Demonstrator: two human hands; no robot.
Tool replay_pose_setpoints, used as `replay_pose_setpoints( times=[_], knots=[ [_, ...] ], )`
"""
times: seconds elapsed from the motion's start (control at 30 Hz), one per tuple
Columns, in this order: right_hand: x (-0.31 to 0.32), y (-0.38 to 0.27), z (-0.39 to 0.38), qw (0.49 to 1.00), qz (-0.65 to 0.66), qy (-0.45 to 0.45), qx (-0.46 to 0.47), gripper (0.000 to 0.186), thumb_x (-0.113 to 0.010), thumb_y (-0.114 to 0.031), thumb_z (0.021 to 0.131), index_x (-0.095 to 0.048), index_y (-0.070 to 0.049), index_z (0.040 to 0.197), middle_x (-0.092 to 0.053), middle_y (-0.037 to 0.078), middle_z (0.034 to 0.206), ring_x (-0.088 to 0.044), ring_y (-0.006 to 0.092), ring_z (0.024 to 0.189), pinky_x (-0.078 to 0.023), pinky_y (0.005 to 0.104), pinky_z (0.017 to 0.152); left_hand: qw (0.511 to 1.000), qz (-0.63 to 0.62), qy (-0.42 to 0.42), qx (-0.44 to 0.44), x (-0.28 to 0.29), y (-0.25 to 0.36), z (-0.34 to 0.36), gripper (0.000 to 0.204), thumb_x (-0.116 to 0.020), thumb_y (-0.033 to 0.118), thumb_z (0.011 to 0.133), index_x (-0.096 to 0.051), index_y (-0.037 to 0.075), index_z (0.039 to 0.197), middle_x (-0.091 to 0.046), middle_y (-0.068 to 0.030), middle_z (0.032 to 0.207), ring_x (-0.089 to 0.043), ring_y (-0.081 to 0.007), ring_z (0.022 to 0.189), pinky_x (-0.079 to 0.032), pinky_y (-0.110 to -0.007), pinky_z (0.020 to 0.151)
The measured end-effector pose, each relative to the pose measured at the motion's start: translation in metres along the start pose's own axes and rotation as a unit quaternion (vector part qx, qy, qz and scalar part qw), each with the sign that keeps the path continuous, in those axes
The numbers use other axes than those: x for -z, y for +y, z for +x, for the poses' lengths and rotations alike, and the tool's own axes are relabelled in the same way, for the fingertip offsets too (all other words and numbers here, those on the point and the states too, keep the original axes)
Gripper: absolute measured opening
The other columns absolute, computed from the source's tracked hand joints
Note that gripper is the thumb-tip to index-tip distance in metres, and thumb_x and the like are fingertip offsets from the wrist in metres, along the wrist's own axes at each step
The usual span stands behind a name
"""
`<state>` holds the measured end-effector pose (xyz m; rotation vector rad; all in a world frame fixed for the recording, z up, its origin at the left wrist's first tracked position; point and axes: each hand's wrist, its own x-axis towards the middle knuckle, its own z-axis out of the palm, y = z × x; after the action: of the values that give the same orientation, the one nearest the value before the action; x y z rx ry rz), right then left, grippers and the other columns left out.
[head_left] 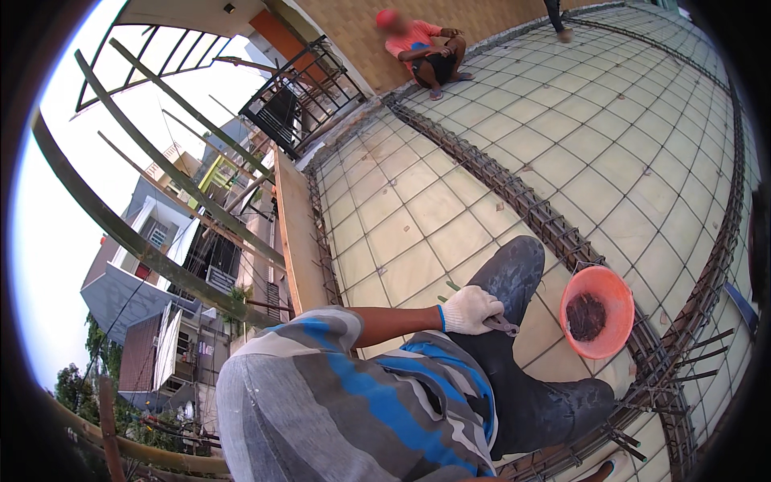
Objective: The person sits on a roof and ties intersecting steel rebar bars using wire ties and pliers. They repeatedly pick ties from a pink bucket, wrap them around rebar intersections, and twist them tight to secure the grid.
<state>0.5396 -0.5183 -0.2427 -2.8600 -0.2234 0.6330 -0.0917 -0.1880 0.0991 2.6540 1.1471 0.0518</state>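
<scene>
My left hand (474, 309), in a white knit glove with a blue cuff, is closed on green-handled pliers (451, 291), whose grey head pokes out beside my thigh. Two grey rubber boots (518, 273) show on my bent legs. To their right an orange bucket (610, 301) holds dark thin pieces, probably tie wire (585, 317). A steel rebar grid (401, 233) lies over pale panels beneath me. At the bottom edge, right of centre, a small part of what looks like my right arm (590, 474) shows; its fingers cannot be made out.
A person in a red cap (418, 52) sits by the tiled wall, another person's leg (558, 24) beside them. Rebar beam cages (506, 201) cross the grid. A plywood board (293, 233), bamboo poles (185, 209) and a black railing (281, 112) line the left edge, with houses beyond.
</scene>
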Motion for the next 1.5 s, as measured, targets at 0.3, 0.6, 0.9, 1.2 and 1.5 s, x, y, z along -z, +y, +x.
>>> replay_pose_setpoints(
  times=[0.3, 0.6, 0.9, 1.2, 1.5],
  knots=[
    [-0.001, 0.032, -0.010, 1.000, 0.008, -0.015, -0.012, 0.052, -0.054, -0.041, 0.104, -0.071, -0.006, 0.138, -0.075, 0.017, 0.129, -0.071, 0.0303, 0.118, -0.057, 0.0392, 0.097, 1.000, -0.003, 0.005, 0.007, 0.001, 0.007, -0.013, 0.029, -0.080, 0.033, 0.079, -0.072, 0.012, 0.097, -0.072, -0.0101, 0.087, -0.071, -0.0337, 0.083, -0.056, -0.047, 0.076],
    [0.026, 0.024, -0.092, 0.877, 0.467, 0.031, -0.110, 0.031, -0.060, -0.031, 0.105, -0.075, -0.007, 0.115, -0.051, -0.004, 0.079, -0.042, 0.0061, 0.065, -0.039, 0.0263, 0.058, 0.998, 0.015, 0.049, -0.026, 0.001, -0.001, -0.006, 0.025, -0.082, 0.029, 0.080, -0.072, 0.010, 0.094, -0.072, -0.0102, 0.084, -0.072, -0.0324, 0.079, -0.056, -0.046, 0.071],
    [0.253, -0.147, -0.298, 0.602, 0.747, 0.169, 0.224, 0.007, -0.054, -0.012, 0.108, -0.057, -0.006, 0.106, -0.053, 0.001, 0.089, -0.048, 0.0126, 0.079, -0.041, 0.0304, 0.070, 0.998, 0.017, 0.048, -0.030, -0.011, 0.007, 0.014, 0.024, -0.084, 0.020, 0.079, -0.074, 0.010, 0.098, -0.074, -0.0116, 0.086, -0.072, -0.0346, 0.079, -0.056, -0.047, 0.072],
    [0.099, -0.338, -0.302, 0.849, 0.372, -0.058, 0.371, 0.030, -0.071, -0.012, 0.094, -0.068, 0.001, 0.121, -0.075, 0.015, 0.106, -0.073, 0.0264, 0.098, -0.057, 0.0372, 0.089, 0.999, -0.012, 0.046, -0.009, -0.011, 0.002, -0.002, 0.023, -0.082, 0.018, 0.079, -0.073, 0.010, 0.098, -0.074, -0.0097, 0.086, -0.072, -0.0331, 0.079, -0.056, -0.045, 0.072],
    [0.037, -0.272, -0.375, 0.836, 0.346, -0.115, 0.410, 0.027, -0.066, -0.016, 0.096, -0.072, -0.006, 0.120, -0.074, 0.019, 0.109, -0.071, 0.0382, 0.103, -0.056, 0.0497, 0.088, 0.998, 0.003, 0.064, -0.002, -0.025, -0.004, -0.005, 0.024, -0.085, 0.015, 0.080, -0.074, 0.009, 0.100, -0.075, -0.0119, 0.088, -0.072, -0.0357, 0.080, -0.057, -0.046, 0.072]
  ],
)
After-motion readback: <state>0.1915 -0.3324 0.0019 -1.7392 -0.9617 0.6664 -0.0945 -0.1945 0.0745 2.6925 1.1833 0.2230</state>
